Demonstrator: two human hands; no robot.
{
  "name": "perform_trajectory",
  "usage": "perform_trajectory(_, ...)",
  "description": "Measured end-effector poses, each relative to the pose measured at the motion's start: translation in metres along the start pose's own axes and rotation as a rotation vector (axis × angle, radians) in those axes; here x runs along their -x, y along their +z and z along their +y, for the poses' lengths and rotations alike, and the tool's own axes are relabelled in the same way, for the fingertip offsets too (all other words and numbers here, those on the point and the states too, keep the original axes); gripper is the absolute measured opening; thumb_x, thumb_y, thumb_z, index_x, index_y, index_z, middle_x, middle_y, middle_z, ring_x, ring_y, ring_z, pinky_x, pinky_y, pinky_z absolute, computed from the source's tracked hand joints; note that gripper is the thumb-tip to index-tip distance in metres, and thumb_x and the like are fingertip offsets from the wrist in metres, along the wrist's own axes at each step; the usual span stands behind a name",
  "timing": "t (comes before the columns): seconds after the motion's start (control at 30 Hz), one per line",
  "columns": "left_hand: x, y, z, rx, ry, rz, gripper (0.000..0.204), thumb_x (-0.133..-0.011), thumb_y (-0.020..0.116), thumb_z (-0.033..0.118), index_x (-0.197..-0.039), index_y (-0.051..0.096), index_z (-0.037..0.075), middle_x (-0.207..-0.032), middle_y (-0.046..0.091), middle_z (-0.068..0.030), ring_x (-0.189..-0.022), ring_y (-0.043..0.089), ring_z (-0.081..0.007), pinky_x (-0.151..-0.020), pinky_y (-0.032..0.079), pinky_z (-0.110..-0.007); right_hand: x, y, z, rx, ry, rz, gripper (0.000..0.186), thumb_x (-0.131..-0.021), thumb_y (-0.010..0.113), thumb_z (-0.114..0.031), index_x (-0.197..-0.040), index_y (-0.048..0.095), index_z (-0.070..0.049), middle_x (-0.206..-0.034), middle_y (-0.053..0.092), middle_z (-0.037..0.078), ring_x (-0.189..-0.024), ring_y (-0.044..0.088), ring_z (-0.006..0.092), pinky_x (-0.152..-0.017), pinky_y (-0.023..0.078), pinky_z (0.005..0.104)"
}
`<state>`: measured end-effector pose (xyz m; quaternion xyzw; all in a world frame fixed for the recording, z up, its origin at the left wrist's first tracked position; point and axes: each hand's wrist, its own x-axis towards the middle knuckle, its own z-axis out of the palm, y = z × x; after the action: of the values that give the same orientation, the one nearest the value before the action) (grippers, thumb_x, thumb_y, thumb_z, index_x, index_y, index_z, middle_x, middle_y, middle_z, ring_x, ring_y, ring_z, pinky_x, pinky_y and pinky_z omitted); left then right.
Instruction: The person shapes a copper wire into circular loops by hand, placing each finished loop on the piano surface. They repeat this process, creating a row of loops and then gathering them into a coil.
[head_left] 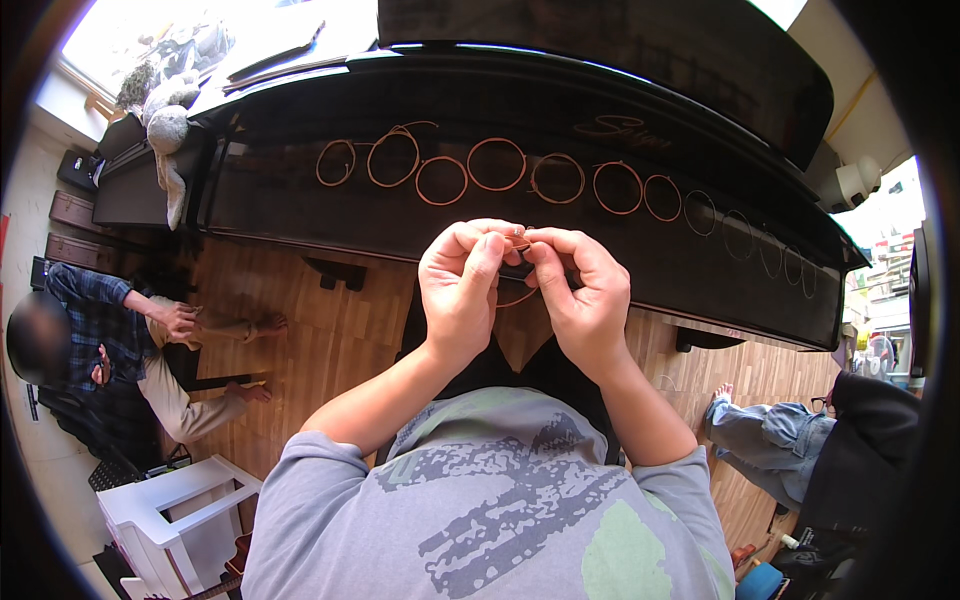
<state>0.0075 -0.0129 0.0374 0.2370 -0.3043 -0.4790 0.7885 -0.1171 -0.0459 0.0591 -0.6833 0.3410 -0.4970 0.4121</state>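
Both hands met at frame centre, just below the black piano (pixel 560 215) top. Left hand (pixel 462 290) and right hand (pixel 585 295) were pressed close together, fingertips touching, each pinching a thin copper-coloured wire (pixel 518 298). The wire showed as a short bit at the fingertips and a curved arc dropping between the two palms; the rest was hidden by the fingers. Cannot tell if it was a full loop. Judgement: wire looked very light, springy and thin, likely to uncoil or slip if the pinch eased, easy to kink; best held by thumb and forefinger pads near the end being worked, with the other hand pinching just beside it to keep the curve steady. Sharp ends possible, so grip back from the tip. Along the piano top, upper centre to right of frame, a row of wire coils (pixel 498 165) lay flat, side by side, mostly apart or barely touching, copper ones at left, paler thinner ones toward the right edge. Wood floor (pixel 330 340) below the piano. At left of frame a seated person in a plaid shirt (pixel 95 320), hands near the knees. At lower right another person's jeans leg (pixel 770 430) and bare foot. White stool (pixel 170 510) at lower left. Grey plush toy (pixel 165 125) at upper left beside the piano.
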Motion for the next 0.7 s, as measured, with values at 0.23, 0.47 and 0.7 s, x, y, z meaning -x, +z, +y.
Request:
perform_trajectory(0.23, 0.000, -0.008, -0.006, 0.015, -0.016, -0.018, 0.015, -0.094, 0.062, 0.005, -0.084, 0.051, 0.006, -0.094, 0.066, -0.0115, -0.086, 0.061, -0.0112, -0.080, 0.048, -0.027, 0.003, 0.000, -0.001, -0.140, 0.078, -0.089, 0.016, -0.085, 0.060, 0.002, -0.100, 0.066, 0.002, -0.086, 0.068, 0.009, -0.070, 0.063, 0.0093, -0.058, 0.050, 0.0213)
perform_trajectory(0.47, -0.007, -0.003, -0.003, -0.038, -0.079, 0.004, 0.025, -0.091, 0.066, 0.005, -0.111, 0.051, 0.004, -0.093, 0.068, -0.0083, -0.089, 0.063, -0.0108, -0.081, 0.050, -0.025, 0.001, -0.004, -0.002, -0.326, 0.211, -0.130, 0.017, -0.088, 0.050, 0.005, -0.104, 0.051, 0.000, -0.086, 0.063, 0.007, -0.074, 0.063, 0.0081, -0.060, 0.053, 0.0200)
perform_trajectory(0.7, -0.010, -0.014, 0.000, -0.087, -0.223, -0.107, 0.017, -0.094, 0.064, 0.008, -0.109, 0.065, 0.000, -0.096, 0.069, -0.0065, -0.086, 0.063, -0.0080, -0.078, 0.050, -0.023, -0.008, -0.010, 0.000, -0.755, 0.387, -0.231, 0.026, -0.087, 0.045, 0.006, -0.110, 0.041, -0.006, -0.078, 0.058, 0.006, -0.057, 0.050, 0.0069, -0.051, 0.041, 0.0183)
